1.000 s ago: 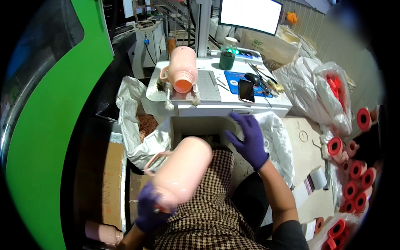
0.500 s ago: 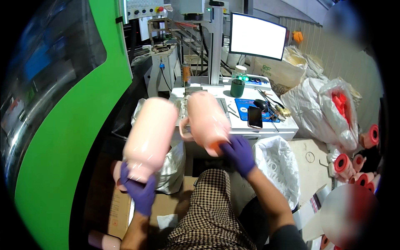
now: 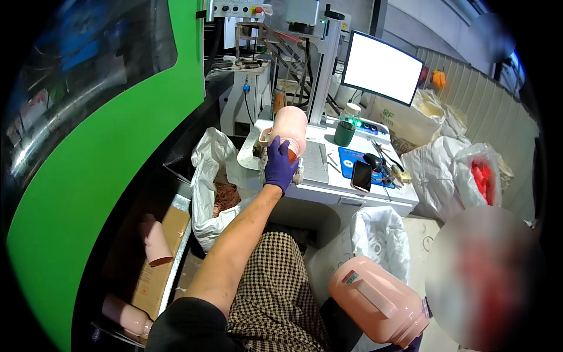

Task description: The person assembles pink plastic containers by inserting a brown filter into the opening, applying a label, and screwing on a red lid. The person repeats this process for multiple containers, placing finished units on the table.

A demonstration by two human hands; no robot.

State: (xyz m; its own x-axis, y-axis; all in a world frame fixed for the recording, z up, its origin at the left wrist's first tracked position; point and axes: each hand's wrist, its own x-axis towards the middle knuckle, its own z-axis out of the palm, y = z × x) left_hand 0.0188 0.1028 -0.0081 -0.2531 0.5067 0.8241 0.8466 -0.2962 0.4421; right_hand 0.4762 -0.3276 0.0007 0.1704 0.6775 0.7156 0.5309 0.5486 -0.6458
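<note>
My left hand (image 3: 281, 167), in a purple glove, is closed around the neck of a pink handled jug (image 3: 288, 124). That jug lies tilted over the left part of the white worktable (image 3: 375, 196), its neck toward me and its handle to the left. At the lower right, a second pink jug (image 3: 375, 299) with a small dark label lies slanted, handle up and neck pointing down to the right. My right hand (image 3: 414, 344) grips it near the neck. Most of that hand is hidden by the jug and the picture's edge.
A perforated metal plate (image 3: 315, 164), phone (image 3: 361, 176), bottle (image 3: 346, 126) and monitor (image 3: 382, 67) are on or over the table. White sacks (image 3: 205, 176) stand left and right (image 3: 381, 229). Pink jug bodies (image 3: 155, 240) lie by cardboard at left, beside a green machine (image 3: 117, 135).
My left hand has carried its jug forward and right onto the worktable. My right hand has pulled its jug back from the table to the lower right. The view has tilted.
</note>
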